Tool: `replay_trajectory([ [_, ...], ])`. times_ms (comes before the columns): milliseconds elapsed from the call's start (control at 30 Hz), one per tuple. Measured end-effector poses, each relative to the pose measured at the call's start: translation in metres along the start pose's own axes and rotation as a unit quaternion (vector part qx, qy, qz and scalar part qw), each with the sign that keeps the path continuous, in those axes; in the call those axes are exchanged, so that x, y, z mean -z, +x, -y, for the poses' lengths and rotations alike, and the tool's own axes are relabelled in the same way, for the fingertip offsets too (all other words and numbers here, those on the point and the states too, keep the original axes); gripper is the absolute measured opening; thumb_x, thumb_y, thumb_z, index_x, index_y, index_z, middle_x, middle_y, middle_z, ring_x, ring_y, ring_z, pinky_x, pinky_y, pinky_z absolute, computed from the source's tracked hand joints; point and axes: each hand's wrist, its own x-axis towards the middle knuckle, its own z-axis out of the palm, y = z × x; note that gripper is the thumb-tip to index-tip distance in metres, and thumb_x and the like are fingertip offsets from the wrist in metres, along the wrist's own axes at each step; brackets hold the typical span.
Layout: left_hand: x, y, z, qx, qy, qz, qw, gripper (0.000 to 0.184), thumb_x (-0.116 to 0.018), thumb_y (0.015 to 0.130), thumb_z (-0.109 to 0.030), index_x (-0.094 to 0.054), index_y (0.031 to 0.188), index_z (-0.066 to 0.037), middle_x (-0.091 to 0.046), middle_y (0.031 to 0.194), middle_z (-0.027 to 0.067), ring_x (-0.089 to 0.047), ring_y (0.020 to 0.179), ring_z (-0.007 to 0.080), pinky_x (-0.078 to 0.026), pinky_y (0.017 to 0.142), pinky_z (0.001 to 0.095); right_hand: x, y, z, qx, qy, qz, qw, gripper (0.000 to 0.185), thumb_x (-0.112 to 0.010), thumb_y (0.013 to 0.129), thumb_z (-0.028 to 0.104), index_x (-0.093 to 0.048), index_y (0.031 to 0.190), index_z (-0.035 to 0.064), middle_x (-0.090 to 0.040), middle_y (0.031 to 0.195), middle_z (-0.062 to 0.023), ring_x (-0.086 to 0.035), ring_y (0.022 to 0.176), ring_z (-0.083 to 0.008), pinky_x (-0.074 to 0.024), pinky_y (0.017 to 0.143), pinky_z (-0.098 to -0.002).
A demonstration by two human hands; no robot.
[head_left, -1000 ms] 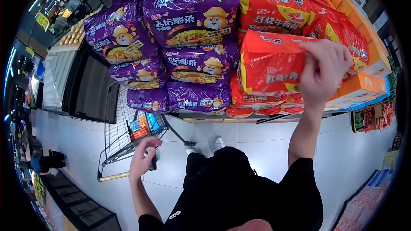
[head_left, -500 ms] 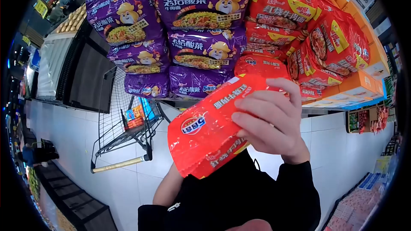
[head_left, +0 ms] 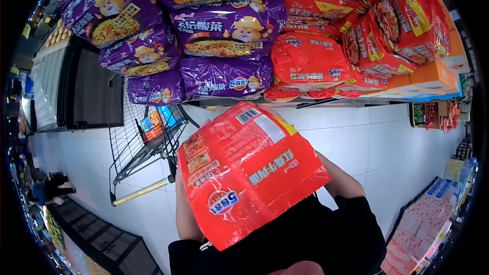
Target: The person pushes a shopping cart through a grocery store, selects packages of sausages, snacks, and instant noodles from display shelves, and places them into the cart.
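Observation:
A red five-in-one multipack of instant noodles [head_left: 254,168] is held up in front of my chest. Its printed back and barcode face me, and the pack is tilted. My left forearm [head_left: 187,209] reaches up behind its left side, and my right forearm [head_left: 341,178] comes in behind its right side. Both hands grip the pack from behind, so the fingers are almost wholly hidden. Beyond it, similar red noodle packs [head_left: 308,58] lie stacked on the display, beside purple noodle packs [head_left: 224,76].
A shopping cart [head_left: 145,153] with a wooden-looking handle stands at the left, a few colourful packages inside. Orange boxes [head_left: 423,84] edge the display on the right. Dark crates [head_left: 102,239] line the lower left, and pink packaged goods [head_left: 423,229] sit at the lower right.
The noodle pack has turned so that its barcode side shows. My right hand has moved from its top to behind it. The view has shifted, and the display appears higher.

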Motion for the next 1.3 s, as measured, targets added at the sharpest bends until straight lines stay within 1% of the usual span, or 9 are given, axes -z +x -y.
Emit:
replay_trajectory([
  [33,0.004,0.003,-0.003,0.006,0.011,0.004,1.0,0.104,-0.071,0.084,-0.05,-0.012,0.154,0.0,-0.037,0.152,0.0188,-0.046,0.134,0.031,-0.036,0.112,0.0463,-0.002,-0.001,-0.006,-0.005,0.004,-0.008,1.0,0.084,-0.04,0.094,0.067,-0.021,0.155,0.0128,-0.025,0.157,-0.0123,-0.028,0.145,-0.0258,-0.0291,0.116,-0.0418],
  [100,0.008,0.007,-0.01,0.018,0.017,0.01,1.0,0.104,-0.071,0.084,-0.049,-0.012,0.154,0.0,-0.037,0.152,0.0188,-0.046,0.134,0.0311,-0.036,0.112,0.0463,-0.002,0.001,-0.023,-0.007,0.442,0.026,0.896,0.087,-0.04,0.091,0.07,-0.019,0.155,0.0147,-0.021,0.159,-0.0106,-0.029,0.144,-0.0259,-0.031,0.116,-0.0437],
  [167,0.004,0.018,-0.026,0.046,0.131,0.085,0.987,0.125,-0.09,0.059,-0.039,-0.019,0.151,0.009,-0.036,0.153,0.0196,-0.043,0.136,0.0255,-0.034,0.112,0.0391,-0.001,-0.001,-0.029,-0.011,0.478,0.019,0.878,0.083,-0.04,0.092,0.068,-0.021,0.154,0.0146,-0.03,0.155,-0.0099,-0.038,0.14,-0.0252,-0.042,0.109,-0.0436],
  [233,-0.002,0.027,-0.036,0.067,0.148,0.09,0.983,0.127,-0.089,0.058,-0.041,-0.019,0.15,0.011,-0.036,0.152,0.0214,-0.044,0.136,0.026,-0.034,0.112,0.0384,0.0,-0.005,-0.022,-0.198,0.461,-0.11,0.858,0.077,-0.039,0.095,0.064,-0.024,0.152,0.0146,-0.041,0.146,-0.0098,-0.049,0.131,-0.0229,-0.0523,0.098,-0.0405],
  [500,-0.001,0.038,-0.055,0.03,0.203,0.194,0.959,0.129,-0.088,0.055,-0.053,-0.027,0.146,0.015,-0.042,0.147,0.0254,-0.05,0.131,0.0302,-0.036,0.109,0.0381,0.005,0.009,-0.067,0.016,0.567,0.053,0.822,0.077,-0.049,0.092,0.063,-0.032,0.148,0.0129,-0.051,0.135,-0.0106,-0.059,0.12,-0.0217,-0.06,0.083,-0.0368],
  [667,0.006,0.008,-0.056,0.025,0.194,0.096,0.976,0.125,-0.088,0.059,-0.049,-0.025,0.148,0.012,-0.037,0.15,0.0236,-0.048,0.132,0.0285,-0.036,0.11,0.0386,-0.017,0.021,-0.042,-0.162,0.525,-0.095,0.83,0.057,-0.042,0.102,0.047,-0.035,0.147,0.0136,-0.051,0.135,-0.0101,-0.061,0.117,-0.0205,-0.0606,0.081,-0.0353],
  [733,0.003,-0.023,-0.056,-0.027,0.151,0.049,0.987,0.086,-0.075,0.083,-0.036,-0.033,0.145,0.008,-0.049,0.141,0.0213,-0.056,0.123,0.0277,-0.045,0.103,0.0369,-0.031,0.035,-0.044,-0.222,0.515,-0.038,0.827,0.05,-0.04,0.104,0.041,-0.036,0.146,0.0137,-0.05,0.135,-0.0094,-0.059,0.118,-0.0193,-0.0577,0.089,-0.0344],
  [1000,0.005,-0.128,-0.062,-0.189,0.107,-0.14,0.966,0.077,-0.07,0.087,-0.033,-0.036,0.143,0.007,-0.051,0.138,0.0202,-0.058,0.12,0.0269,-0.048,0.101,0.0362,-0.132,0.077,-0.036,-0.249,0.345,0.281,0.86,0.055,-0.04,0.104,0.041,-0.027,0.148,0.011,-0.045,0.137,-0.0079,-0.049,0.124,-0.0139,-0.0424,0.103,-0.0337],
  [1300,0.058,-0.187,-0.104,-0.281,0.128,-0.259,0.915,0.067,-0.065,0.091,-0.03,-0.039,0.141,0.006,-0.054,0.134,0.0191,-0.06,0.116,0.0261,-0.05,0.098,0.0354,-0.229,0.119,-0.015,-0.305,0.283,0.324,0.85,0.06,-0.045,0.102,0.045,-0.026,0.149,0.0117,-0.043,0.14,-0.0061,-0.043,0.13,-0.0146,-0.0369,0.107,-0.0349],
])
